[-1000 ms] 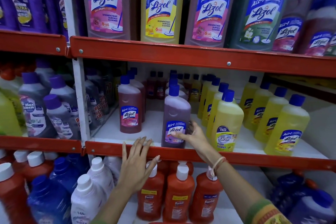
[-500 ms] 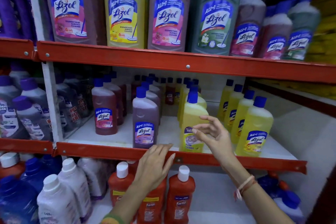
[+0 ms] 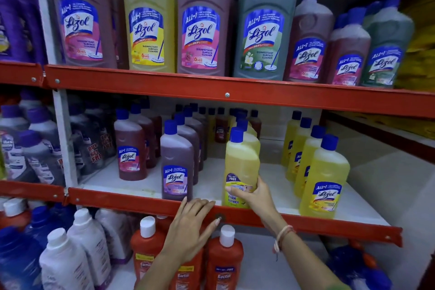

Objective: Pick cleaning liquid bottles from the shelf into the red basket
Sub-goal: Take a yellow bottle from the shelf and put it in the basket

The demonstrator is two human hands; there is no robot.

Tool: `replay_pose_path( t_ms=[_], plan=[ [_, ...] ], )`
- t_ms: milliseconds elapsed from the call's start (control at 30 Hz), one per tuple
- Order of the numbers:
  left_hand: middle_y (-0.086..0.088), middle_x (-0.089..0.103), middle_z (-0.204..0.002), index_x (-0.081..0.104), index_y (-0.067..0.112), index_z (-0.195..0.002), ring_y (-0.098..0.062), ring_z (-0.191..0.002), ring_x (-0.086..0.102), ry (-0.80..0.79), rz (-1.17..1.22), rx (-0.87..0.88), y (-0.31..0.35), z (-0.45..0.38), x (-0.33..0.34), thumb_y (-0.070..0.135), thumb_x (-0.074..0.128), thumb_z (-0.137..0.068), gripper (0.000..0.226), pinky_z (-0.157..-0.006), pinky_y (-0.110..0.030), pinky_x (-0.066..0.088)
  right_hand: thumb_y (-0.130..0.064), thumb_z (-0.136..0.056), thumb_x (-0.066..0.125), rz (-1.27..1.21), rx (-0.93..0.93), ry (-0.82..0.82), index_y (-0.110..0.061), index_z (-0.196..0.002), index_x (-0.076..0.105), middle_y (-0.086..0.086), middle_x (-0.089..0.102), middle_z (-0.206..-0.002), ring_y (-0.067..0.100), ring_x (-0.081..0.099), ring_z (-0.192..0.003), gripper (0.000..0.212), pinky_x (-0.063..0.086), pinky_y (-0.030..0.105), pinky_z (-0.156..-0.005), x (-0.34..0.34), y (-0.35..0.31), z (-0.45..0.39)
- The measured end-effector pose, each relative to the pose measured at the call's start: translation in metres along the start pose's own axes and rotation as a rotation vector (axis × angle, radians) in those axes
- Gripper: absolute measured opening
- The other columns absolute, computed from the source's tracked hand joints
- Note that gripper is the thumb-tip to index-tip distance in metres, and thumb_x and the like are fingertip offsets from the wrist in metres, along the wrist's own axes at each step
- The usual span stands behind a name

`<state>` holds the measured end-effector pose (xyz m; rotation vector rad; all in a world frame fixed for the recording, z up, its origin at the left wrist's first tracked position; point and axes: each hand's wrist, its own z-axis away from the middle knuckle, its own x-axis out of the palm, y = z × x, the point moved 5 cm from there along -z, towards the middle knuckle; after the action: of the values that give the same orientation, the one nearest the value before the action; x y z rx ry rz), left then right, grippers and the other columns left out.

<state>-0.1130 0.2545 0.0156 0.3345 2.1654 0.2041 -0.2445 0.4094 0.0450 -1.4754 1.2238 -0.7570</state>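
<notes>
Right hand (image 3: 255, 195) is up on the middle shelf (image 3: 146, 202), fingers curled around the lower half of the yellow floor cleaner bottle (image 3: 240, 162), thumb across its label, and the bottle stands upright at the front edge of the white shelf board, blue cap on top. Just behind it a file of matching yellow bottles runs toward the back. Left hand (image 3: 190, 226) lies flat against the red front rail of that same shelf, fingers spread and loose, gripping nothing. Beside the held bottle, to its left, a purple Lizol bottle (image 3: 176, 165) stands at the front, and further left a reddish Lizol bottle (image 3: 130, 148). Off to the right, well apart from the hand, a row of yellow Lizol bottles (image 3: 323, 181) lines up front to back. Big Lizol jugs (image 3: 200, 19) crowd the top shelf. Down below, orange Bactin bottles (image 3: 223, 261) with white caps sit under both wrists. The red basket is out of sight.
</notes>
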Motion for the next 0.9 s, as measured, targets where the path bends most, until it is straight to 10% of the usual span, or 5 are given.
replay_pose_path(
  t_ms=[300, 533, 633, 900],
  plan=[
    [0.011, 0.049, -0.136, 0.041, 0.031, -0.137, -0.004, -0.132, 0.034, 0.025, -0.013, 0.007, -0.003, -0.002, -0.001, 0.055, 0.037, -0.094, 0.049, -0.12, -0.031, 0.005, -0.061, -0.059, 0.08, 0.266, -0.345, 0.399, -0.054, -0.094, 0.047, -0.024, 0.067, -0.084, -0.009, 0.063, -0.077, 0.049, 0.047, 0.011, -0.06, -0.013, -0.067, 0.034],
    [0.007, 0.053, -0.131, 0.044, 0.027, -0.136, -0.01, -0.13, 0.039, 0.04, 0.012, 0.014, -0.002, -0.002, -0.001, 0.052, 0.048, -0.091, 0.051, -0.12, -0.034, 0.008, -0.06, -0.063, 0.079, 0.42, -0.511, 0.608, -0.044, -0.105, 0.047, -0.013, 0.065, -0.087, 0.008, 0.06, -0.074, 0.055, 0.041, 0.009, -0.059, -0.024, -0.127, 0.093],
    [0.005, 0.055, -0.128, 0.047, 0.025, -0.134, -0.013, -0.126, 0.043, 0.031, 0.007, 0.017, -0.001, 0.0, 0.001, 0.051, 0.05, -0.09, 0.051, -0.12, -0.038, 0.012, -0.059, -0.057, 0.082, 0.183, -0.459, 0.458, -0.06, -0.098, 0.047, -0.021, 0.07, -0.084, -0.002, 0.067, -0.078, 0.054, 0.046, 0.0, -0.063, -0.025, -0.133, 0.111],
    [-0.001, 0.058, -0.124, 0.052, 0.021, -0.13, -0.019, -0.123, 0.047, 0.034, 0.018, 0.005, -0.001, -0.003, 0.0, 0.051, 0.056, -0.087, 0.053, -0.118, -0.041, 0.014, -0.035, -0.04, 0.097, -0.476, -0.084, -0.441, -0.016, -0.092, 0.074, 0.006, 0.078, -0.081, 0.02, 0.075, -0.072, 0.06, 0.062, 0.033, -0.064, -0.005, -0.119, 0.117]
  ],
)
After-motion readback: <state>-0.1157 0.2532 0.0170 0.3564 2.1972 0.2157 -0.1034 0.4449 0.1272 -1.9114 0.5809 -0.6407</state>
